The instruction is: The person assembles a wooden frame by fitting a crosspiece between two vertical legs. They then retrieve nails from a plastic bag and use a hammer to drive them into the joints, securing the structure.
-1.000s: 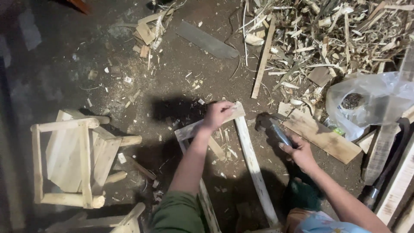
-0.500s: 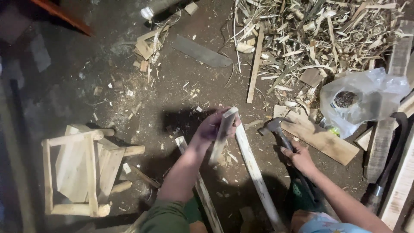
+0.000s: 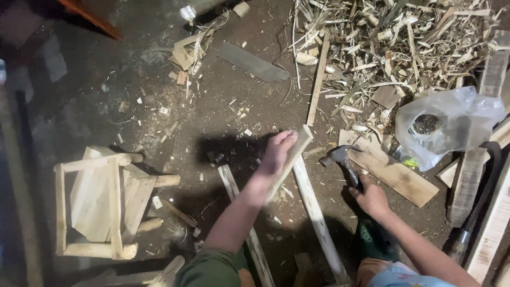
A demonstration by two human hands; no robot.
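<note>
Left grip: left hand (image 3: 276,154) closed around a short flat wooden slat (image 3: 291,159); fingers wrap the upper part, thumb side toward the wearer.
Slat position: lifted off the ground, tilted; long axis runs from low and near the forearm up and away to the right, top end above the fingertips.
Right grip: right hand (image 3: 372,199) closed on the handle of a hammer (image 3: 340,159); head points away and to the left, just beside the slat's upper half but not touching it.
Relation that counts: hammer head lies right of the slat, with a long pale wooden rail (image 3: 316,212) on the ground between the two hands. Left hand is the one on the slat; right hand is close, a short swing off.
Rail axis: near-right to far-left; whether the slat's lower end touches it, cannot tell.
Second rail (image 3: 236,204): on the ground left of the forearm, roughly parallel to the first.
Left side, near: small wooden stool (image 3: 101,204) lying on its side, well apart from both hands.
Right side: flat board (image 3: 393,172) just beyond the hammer; clear plastic bag (image 3: 451,125) with a dark lump inside, farther right.
Far: heap of wood shavings and offcuts (image 3: 393,42) at top right; a dark flat blade-like piece (image 3: 252,62) on the dirt floor (image 3: 133,79).
</note>
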